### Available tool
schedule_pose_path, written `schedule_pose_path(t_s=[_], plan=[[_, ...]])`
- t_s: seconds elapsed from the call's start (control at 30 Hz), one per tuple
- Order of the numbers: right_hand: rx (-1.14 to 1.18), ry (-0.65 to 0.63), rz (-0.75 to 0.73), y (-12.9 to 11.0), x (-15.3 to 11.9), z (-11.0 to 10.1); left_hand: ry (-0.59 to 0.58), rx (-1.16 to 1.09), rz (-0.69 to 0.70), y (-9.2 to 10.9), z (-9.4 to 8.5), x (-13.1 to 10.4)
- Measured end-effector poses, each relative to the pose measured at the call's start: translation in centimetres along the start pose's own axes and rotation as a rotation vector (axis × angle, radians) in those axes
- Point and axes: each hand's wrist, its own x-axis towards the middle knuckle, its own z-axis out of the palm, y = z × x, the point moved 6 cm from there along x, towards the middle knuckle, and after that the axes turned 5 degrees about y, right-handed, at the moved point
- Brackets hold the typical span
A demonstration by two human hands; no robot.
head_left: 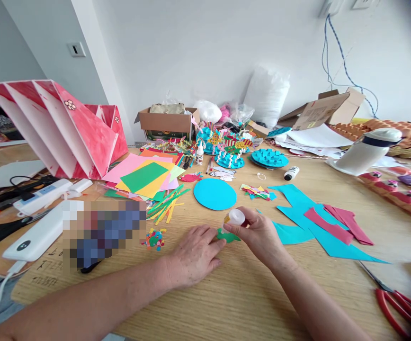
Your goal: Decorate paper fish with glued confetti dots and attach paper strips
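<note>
1. The left hand [194, 255] lies low in the middle of the frame, palm down on the wooden worktop [234, 303], its fingertips pressing the edge of a small green paper piece [227, 235]; it grips nothing.
2. The right hand [260, 237] is just right of it, closed around a small glue bottle [234, 217] tipped down over the green piece.
3. Directly above the hands lies a blue paper oval [214, 193]; to the right, blue paper offcuts [298, 208] with dark pink strips [336, 222] on top.
4. Left of the hands sit a small heap of coloured paper dots [154, 238] and loose green and yellow strips [166, 204].
5. Red-handled scissors [397, 303] lie at lower right.
6. A white power bank [35, 237] and black scissors [3, 229] lie at the left.
7. A red-and-white folded card structure [59, 128] stands at upper left.
</note>
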Motion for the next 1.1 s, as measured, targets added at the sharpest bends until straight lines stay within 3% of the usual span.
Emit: schedule_pose_path(t_s=[0.63, 0.8, 1.1], plan=[[-0.108, 0.04, -0.096, -0.66, -0.15, 0.12, 0.005, 0.013, 0.004, -0.08, 0.2, -0.09], [-0.077, 0.081, -0.061, -0.2, -0.09, -0.39, 0.015, 0.018, 0.002, -0.15, 0.29, -0.14], [-0.018, -0.001, -0.041, -0.14, -0.16, 0.14, 0.007, 0.01, 0.0, -0.13, 0.16, -0.13]])
